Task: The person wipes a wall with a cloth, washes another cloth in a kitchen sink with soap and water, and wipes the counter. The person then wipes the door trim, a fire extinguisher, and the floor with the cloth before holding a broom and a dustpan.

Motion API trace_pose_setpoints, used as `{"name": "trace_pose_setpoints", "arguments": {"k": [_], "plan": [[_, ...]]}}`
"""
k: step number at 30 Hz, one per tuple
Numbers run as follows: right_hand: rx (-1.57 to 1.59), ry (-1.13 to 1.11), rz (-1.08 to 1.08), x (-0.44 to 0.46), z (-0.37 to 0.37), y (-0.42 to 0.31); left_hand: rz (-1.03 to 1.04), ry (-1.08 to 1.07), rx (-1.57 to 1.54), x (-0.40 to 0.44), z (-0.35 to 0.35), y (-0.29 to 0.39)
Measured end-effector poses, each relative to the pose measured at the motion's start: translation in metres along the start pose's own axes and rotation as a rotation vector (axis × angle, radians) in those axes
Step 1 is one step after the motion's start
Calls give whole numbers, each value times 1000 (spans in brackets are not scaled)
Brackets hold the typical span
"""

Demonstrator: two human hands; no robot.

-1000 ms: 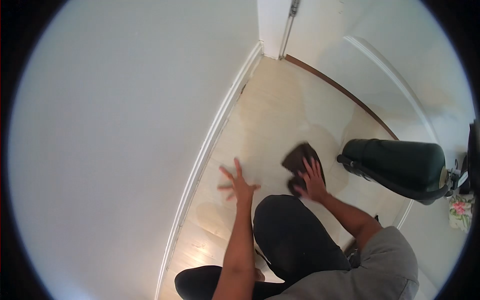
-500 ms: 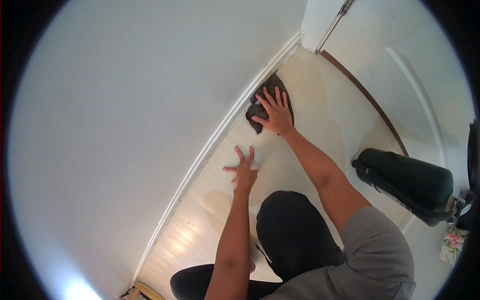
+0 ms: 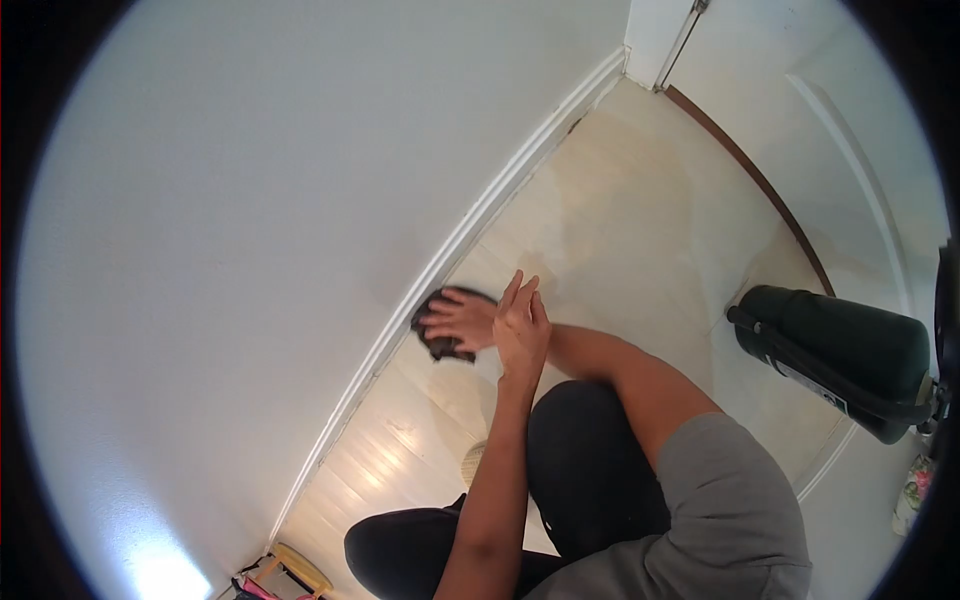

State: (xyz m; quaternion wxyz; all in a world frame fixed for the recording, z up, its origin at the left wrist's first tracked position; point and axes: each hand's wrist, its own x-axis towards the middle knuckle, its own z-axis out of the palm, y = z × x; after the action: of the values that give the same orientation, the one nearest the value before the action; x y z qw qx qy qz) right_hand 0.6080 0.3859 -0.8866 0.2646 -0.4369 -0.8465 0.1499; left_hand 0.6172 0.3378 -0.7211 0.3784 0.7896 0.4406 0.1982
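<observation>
A dark cloth (image 3: 440, 347) lies bunched on the pale floor against the white skirting board. My right hand (image 3: 462, 318) presses on it with the fingers spread, slightly blurred by motion. In front of the right wrist, my left hand (image 3: 522, 330) hovers in the air with its fingers stretched out and nothing in it. Whether the two touch, I cannot tell.
The wall with its skirting board (image 3: 520, 165) runs along the left. Damp-looking patches mark the floor (image 3: 640, 190). On the right stands a dark green fire extinguisher (image 3: 840, 350) near a white door (image 3: 790, 130). A yellow-edged object (image 3: 300, 568) sits at the bottom left.
My right hand has slid the cloth along the skirting board toward me, down and left in view. My left hand has moved slightly right and now crosses in front of the right wrist.
</observation>
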Motion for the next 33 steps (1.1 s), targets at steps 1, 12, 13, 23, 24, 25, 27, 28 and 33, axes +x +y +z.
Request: {"name": "trace_pose_setpoints", "arguments": {"k": [1, 12, 13, 23, 24, 25, 27, 28, 33], "plan": [[9, 1, 7, -16, -5, 3, -60, -33, -49, -5, 1, -1], [-728, 626, 1337, -230, -202, 123, -65, -79, 94, -7, 14, -36], [-702, 584, 1433, -232, -205, 124, -5, -70, 125, -4, 21, -39], [36, -71, 438, -161, -131, -47, 1, -344, 294, 39, 68, 13], [-38, 41, 515, -157, -133, -25, -38, -453, 295, 47, 75, 8], [-101, 153, 596, -155, -132, -3, -27, -457, 301, 51, 79, 5], [-171, 385, 734, -155, -156, 49, -274, -581, 520, 49, 78, -12], [-242, 572, 737, -158, -158, 77, -344, -628, 587, 46, 77, -25], [616, 1372, 1036, -69, -194, 119, -429, -751, 702, 35, 65, -6]]}}
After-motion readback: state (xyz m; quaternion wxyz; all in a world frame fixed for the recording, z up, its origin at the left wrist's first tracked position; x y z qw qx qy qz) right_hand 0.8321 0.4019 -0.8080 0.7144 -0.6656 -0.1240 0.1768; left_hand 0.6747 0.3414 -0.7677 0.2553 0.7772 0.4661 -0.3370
